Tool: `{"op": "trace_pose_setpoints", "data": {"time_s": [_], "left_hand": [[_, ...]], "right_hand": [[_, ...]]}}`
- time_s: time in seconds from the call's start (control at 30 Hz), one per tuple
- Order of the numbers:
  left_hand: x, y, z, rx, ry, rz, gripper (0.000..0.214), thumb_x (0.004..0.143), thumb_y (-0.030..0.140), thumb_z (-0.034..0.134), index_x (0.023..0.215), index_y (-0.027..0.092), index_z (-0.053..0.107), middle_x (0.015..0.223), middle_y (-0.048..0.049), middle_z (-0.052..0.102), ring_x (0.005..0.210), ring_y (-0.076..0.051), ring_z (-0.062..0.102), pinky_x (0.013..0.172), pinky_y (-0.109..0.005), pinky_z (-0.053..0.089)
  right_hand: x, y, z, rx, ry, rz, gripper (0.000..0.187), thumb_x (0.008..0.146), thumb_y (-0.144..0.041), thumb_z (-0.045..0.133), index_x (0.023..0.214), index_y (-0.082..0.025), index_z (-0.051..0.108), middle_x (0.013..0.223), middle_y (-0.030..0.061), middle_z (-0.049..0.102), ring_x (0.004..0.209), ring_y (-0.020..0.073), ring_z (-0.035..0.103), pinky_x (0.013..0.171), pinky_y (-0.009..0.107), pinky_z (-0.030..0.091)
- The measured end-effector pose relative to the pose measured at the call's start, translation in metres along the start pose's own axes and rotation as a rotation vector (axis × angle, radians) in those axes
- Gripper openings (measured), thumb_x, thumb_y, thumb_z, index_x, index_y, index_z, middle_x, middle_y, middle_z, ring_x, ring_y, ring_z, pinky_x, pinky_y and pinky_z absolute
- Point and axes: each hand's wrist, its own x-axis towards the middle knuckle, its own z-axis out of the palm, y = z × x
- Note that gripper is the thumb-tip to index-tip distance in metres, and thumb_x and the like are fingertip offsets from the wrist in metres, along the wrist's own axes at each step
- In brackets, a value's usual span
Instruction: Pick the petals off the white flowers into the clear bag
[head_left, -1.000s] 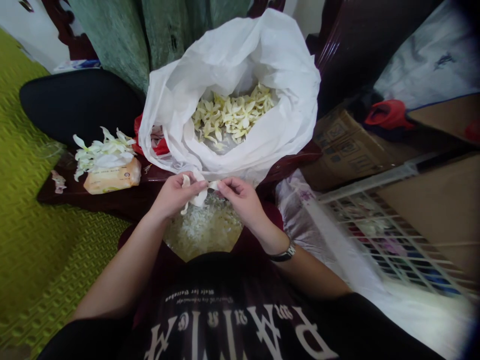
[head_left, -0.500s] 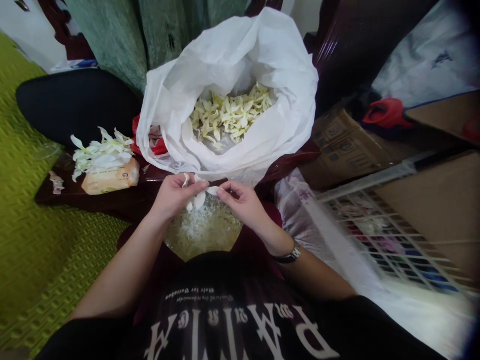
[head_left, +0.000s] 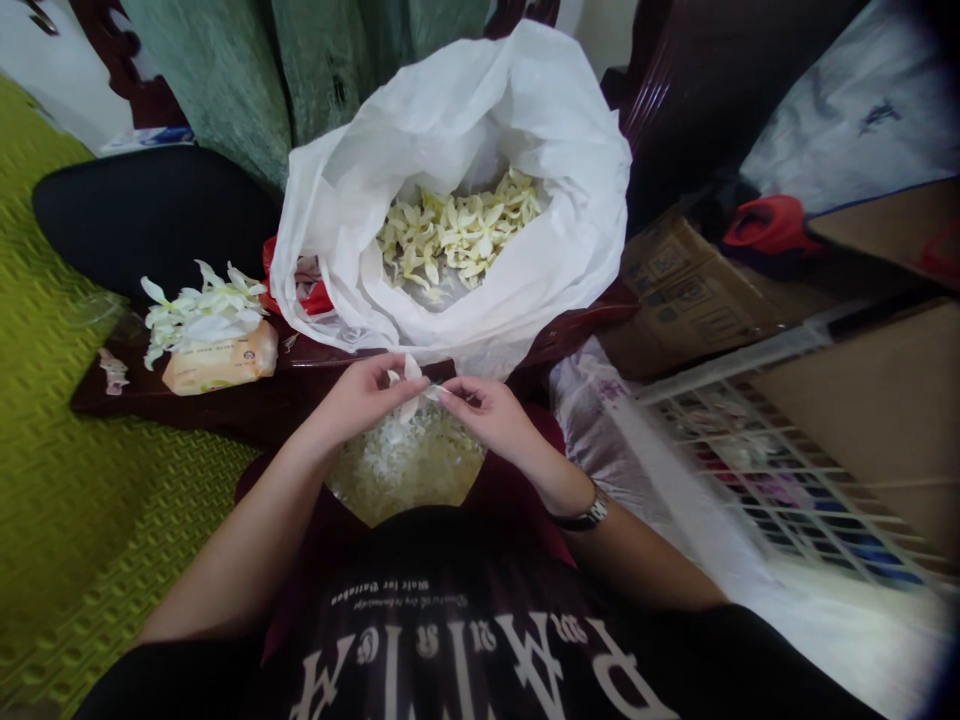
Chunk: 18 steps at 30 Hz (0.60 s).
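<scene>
My left hand (head_left: 366,396) is closed in a pinch around a white flower (head_left: 411,372), whose pale petals stick out past the fingertips. Close beside it, my right hand (head_left: 484,408) has thumb and forefinger pressed together at the flower's right side. The small part between those fingertips is hard to make out. Below both hands, on my lap, rests a container full of loose whitish petals (head_left: 412,455). Just beyond the hands, a white plastic bag (head_left: 577,240) gapes wide, holding a heap of pale yellow-white flowers (head_left: 469,235).
On the dark wooden bench (head_left: 311,350) at left, several white flowers (head_left: 199,310) lie on a tissue pack (head_left: 225,362), near a red bag (head_left: 311,290) and a black cushion (head_left: 150,215). Right stand a cardboard box (head_left: 690,290) and a white wire rack (head_left: 780,480).
The white petal held between my hands is no longer visible there. The flower in my left hand has turned, with a petal now pointing up. Both hands stay over the container.
</scene>
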Motion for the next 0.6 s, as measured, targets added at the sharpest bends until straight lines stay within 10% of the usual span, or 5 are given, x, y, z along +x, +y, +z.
{"op": "trace_pose_setpoints", "data": {"time_s": [0.13, 0.33, 0.6], "left_hand": [[-0.005, 0.012, -0.012, 0.263, 0.063, 0.044, 0.067, 0.074, 0.054, 0.082, 0.129, 0.019, 0.069, 0.105, -0.0090, 0.074, 0.088, -0.021, 0.066, 0.074, -0.031, 0.053], [0.002, 0.067, -0.037, 0.523, 0.250, 0.171, 0.045, 0.084, 0.050, 0.072, 0.118, 0.020, 0.074, 0.103, -0.0077, 0.077, 0.080, -0.020, 0.066, 0.077, -0.033, 0.054], [0.146, 0.102, -0.031, 1.094, 0.058, 0.229, 0.032, 0.087, 0.021, 0.057, 0.113, 0.017, 0.076, 0.109, -0.0120, 0.076, 0.098, -0.025, 0.069, 0.088, -0.035, 0.051]], "right_hand": [[-0.004, 0.019, -0.006, 0.048, 0.004, 0.076, 0.038, 0.088, -0.042, 0.068, 0.120, -0.021, 0.073, 0.104, 0.0098, 0.079, 0.092, 0.0229, 0.074, 0.083, 0.038, 0.057], [-0.015, 0.033, -0.027, 0.086, 0.050, 0.123, 0.039, 0.088, -0.044, 0.068, 0.118, -0.020, 0.074, 0.114, 0.0129, 0.078, 0.104, 0.0259, 0.073, 0.093, 0.043, 0.058], [-0.029, 0.055, -0.047, 0.107, 0.022, 0.189, 0.041, 0.088, -0.049, 0.067, 0.114, -0.019, 0.075, 0.116, 0.0116, 0.078, 0.106, 0.0266, 0.073, 0.099, 0.044, 0.057]]}}
